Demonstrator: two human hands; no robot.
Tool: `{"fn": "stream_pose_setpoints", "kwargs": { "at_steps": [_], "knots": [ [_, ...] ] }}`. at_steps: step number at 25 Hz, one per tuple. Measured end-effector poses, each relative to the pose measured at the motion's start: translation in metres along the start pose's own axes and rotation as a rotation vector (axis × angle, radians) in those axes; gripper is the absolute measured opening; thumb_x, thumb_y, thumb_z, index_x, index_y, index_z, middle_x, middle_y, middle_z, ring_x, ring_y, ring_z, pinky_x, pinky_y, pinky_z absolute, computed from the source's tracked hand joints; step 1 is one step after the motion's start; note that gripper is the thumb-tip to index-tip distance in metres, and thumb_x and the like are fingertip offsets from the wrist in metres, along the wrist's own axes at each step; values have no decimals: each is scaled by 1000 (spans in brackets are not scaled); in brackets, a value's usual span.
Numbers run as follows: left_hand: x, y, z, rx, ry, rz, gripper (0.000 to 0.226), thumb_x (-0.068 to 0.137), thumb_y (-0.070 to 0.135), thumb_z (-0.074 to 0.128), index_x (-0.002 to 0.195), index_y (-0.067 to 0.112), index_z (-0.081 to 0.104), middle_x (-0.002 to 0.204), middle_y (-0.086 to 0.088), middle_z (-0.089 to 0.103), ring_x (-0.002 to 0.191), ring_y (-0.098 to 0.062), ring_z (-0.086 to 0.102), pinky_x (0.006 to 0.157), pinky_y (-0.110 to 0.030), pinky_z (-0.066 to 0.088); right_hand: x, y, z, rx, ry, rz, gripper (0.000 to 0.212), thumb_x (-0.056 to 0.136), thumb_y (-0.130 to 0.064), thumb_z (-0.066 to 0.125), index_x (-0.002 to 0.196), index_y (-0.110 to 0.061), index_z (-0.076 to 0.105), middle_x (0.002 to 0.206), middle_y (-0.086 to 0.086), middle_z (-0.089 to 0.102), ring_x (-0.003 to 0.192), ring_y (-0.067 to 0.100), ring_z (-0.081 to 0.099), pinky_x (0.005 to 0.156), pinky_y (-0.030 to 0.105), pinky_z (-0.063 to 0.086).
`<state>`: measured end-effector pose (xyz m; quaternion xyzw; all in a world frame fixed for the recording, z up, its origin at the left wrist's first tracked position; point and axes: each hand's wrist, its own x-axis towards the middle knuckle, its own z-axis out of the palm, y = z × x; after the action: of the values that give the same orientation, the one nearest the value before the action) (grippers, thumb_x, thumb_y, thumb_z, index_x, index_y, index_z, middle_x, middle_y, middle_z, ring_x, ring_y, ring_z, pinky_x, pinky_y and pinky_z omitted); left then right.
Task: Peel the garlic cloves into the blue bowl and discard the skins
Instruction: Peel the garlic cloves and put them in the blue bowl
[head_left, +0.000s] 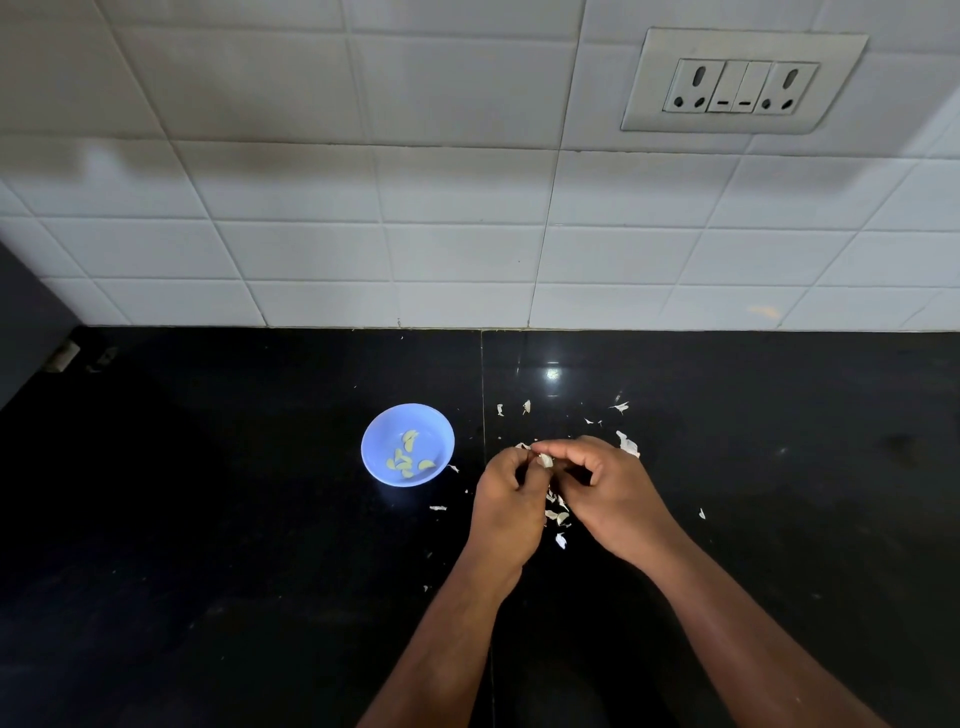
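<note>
Peeling step in progress: left hand (506, 499) & right hand (608, 486) both pinch one garlic clove (544, 459) above black counter (208, 519), loose skins (558, 512) scattered beneath, blue bowl (375, 447) w/ peeled cloves (408, 453) just left; next move likely: strip remaining skin, drop clove into bowl.
</note>
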<state>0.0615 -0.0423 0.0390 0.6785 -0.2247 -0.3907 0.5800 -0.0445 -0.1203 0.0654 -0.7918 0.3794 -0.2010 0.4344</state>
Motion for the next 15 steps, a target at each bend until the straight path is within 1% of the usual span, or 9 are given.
{"fn": "stream_pose_setpoints", "kwargs": {
  "at_steps": [2,3,4,5,7,8,10,12,15],
  "knots": [
    [-1,0,3,-40,2,-39,17,106,20,56,99,19,71,78,7,64,71,-5,57,67,-28,49,-1,0,2,15,14,2,40,94,1,67,113,-32,79,100,-12,71,94,-1,68,81,12,52],
    [-2,-1,4,-66,0,-58,17,106,19,55,102,18,71,79,9,66,71,0,59,68,-22,48,-1,0,3,22,22,3,39,93,1,67,112,-32,79,101,-12,72,94,-1,68,81,13,52],
    [-3,-1,4,-103,-3,-74,19,107,17,53,104,17,72,81,9,68,71,1,60,68,-20,48,-1,0,5,26,31,9,39,93,0,67,111,-32,79,102,-12,72,93,0,69,81,14,54],
    [-3,-1,4,-149,-6,-90,21,106,15,52,101,15,72,81,6,69,71,-1,61,69,-21,49,-1,0,6,28,41,21,38,93,-2,67,111,-33,78,102,-12,72,92,1,69,80,16,55],
    [-3,1,3,-250,6,-116,22,103,11,49,88,8,65,76,1,63,71,-10,57,72,-31,49,0,-1,6,23,60,55,38,93,-6,69,116,-36,74,96,-11,71,81,0,68,72,16,54],
    [-3,3,2,-303,20,-130,22,100,9,48,82,8,60,72,0,58,69,-14,53,71,-35,47,-1,-2,5,23,65,71,40,93,-8,70,120,-38,70,91,-9,70,72,0,65,67,15,52],
    [0,7,-2,-346,59,-157,21,95,8,45,76,11,54,67,1,51,64,-15,49,65,-36,45,-2,-3,4,30,69,89,41,93,-11,71,123,-37,61,85,-7,69,63,1,60,62,15,49],
    [2,6,-7,-229,93,-190,21,94,12,44,74,14,53,67,1,51,63,-15,50,63,-35,45,-3,-2,2,46,74,99,32,93,-11,71,117,-32,64,86,-6,69,62,1,58,62,14,48],
    [2,-3,-13,48,57,-181,22,92,29,50,72,20,52,67,-1,50,67,-17,47,65,-38,41,-2,-2,1,129,104,119,21,96,-9,70,106,-27,74,88,-1,72,69,-1,60,64,11,49]
  ]
}}
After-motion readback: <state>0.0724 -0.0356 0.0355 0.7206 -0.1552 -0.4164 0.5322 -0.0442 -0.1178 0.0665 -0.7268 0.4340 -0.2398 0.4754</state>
